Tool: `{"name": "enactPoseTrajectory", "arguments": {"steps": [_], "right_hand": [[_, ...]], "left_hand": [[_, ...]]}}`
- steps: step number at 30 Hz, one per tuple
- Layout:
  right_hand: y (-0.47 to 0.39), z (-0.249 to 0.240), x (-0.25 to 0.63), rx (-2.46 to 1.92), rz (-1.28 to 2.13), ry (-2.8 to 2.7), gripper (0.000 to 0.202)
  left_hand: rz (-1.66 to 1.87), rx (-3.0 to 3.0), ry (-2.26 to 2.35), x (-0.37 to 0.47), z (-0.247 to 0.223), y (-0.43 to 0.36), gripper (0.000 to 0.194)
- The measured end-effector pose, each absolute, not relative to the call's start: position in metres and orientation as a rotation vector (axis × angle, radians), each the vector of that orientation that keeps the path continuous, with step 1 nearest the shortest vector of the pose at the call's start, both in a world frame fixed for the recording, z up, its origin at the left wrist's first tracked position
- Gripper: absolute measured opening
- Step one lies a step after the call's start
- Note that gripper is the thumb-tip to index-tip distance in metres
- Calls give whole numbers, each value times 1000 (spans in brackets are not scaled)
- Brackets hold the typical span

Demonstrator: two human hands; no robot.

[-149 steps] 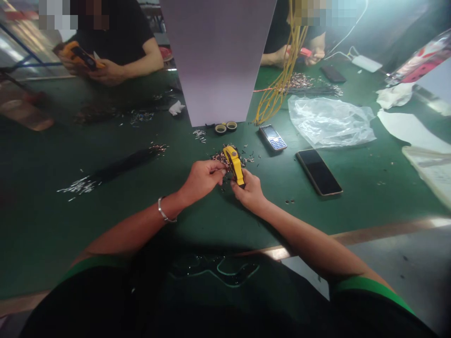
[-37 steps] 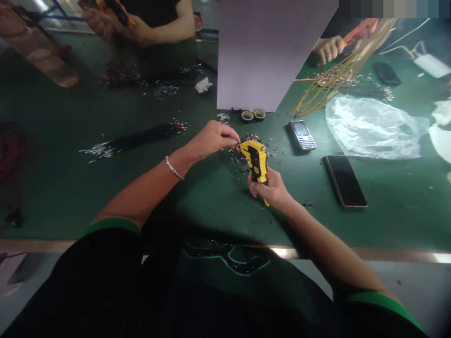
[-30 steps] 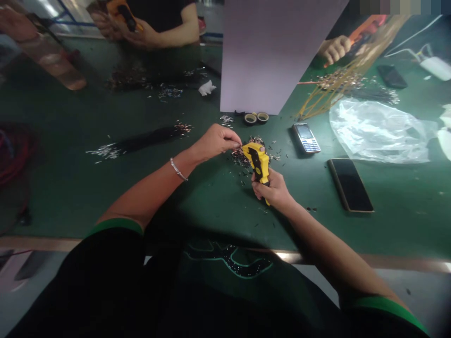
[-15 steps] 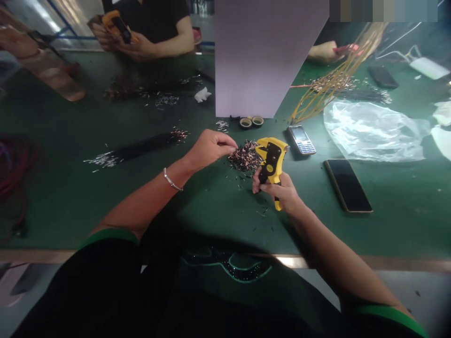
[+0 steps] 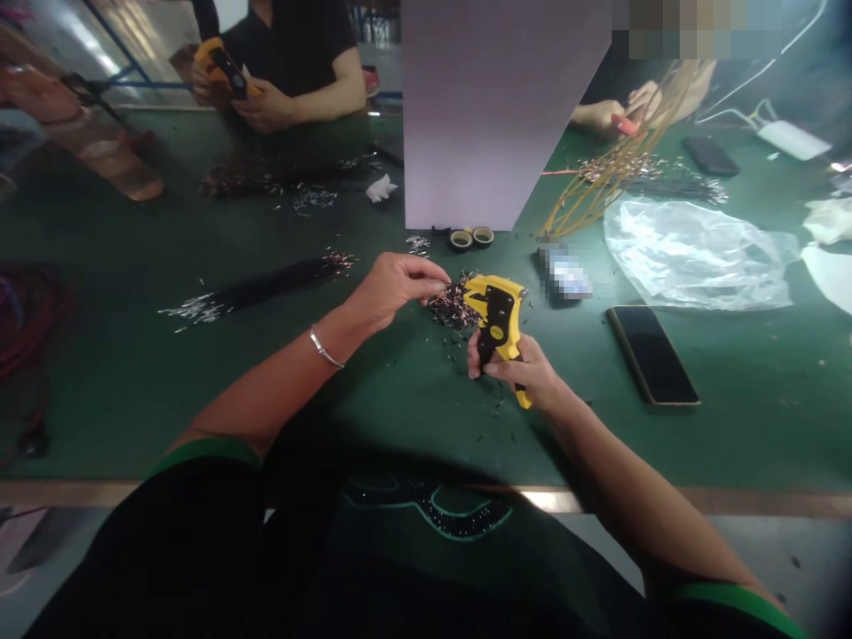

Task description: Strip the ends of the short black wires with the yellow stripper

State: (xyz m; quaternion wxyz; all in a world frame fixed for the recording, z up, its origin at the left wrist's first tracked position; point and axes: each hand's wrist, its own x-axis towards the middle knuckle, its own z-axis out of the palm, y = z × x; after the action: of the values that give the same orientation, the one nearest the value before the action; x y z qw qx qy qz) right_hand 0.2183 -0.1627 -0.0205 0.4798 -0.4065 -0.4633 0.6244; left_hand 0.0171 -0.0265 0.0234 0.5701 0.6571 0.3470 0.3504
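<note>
My right hand (image 5: 523,359) is wrapped round the handles of a yellow and black wire stripper (image 5: 496,324), whose jaws point left over a pile of short dark and copper wire pieces (image 5: 447,309). My left hand (image 5: 403,282) is at the left edge of that pile, thumb and fingertips pinched together near the tool's jaws; what lies between them is too small to make out. Left of my left hand lies a bundle of black wires (image 5: 266,282) with silvery ends on one side and copper ends on the other.
Beyond the pile stand a pale upright panel (image 5: 479,115) and two small round rolls (image 5: 471,238). A keypad phone (image 5: 564,272), a dark smartphone (image 5: 653,355) and a clear plastic bag (image 5: 698,253) lie at right. Two other people's hands work across the green table (image 5: 373,399).
The wire stripper in my right hand has shifted left, closer to my left fingertips. Across the table at right, another person's hands have come together round a red tool.
</note>
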Motion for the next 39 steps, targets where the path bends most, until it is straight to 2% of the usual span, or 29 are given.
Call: {"name": "enactPoseTrajectory", "arguments": {"steps": [8, 39], "right_hand": [[-164, -20, 216, -950, 1566, -1134, 35], [-170, -31, 205, -985, 1465, -1086, 14]], "left_hand": [[784, 1429, 762, 24, 20, -33, 11], [730, 1438, 783, 27, 7, -26, 12]]}}
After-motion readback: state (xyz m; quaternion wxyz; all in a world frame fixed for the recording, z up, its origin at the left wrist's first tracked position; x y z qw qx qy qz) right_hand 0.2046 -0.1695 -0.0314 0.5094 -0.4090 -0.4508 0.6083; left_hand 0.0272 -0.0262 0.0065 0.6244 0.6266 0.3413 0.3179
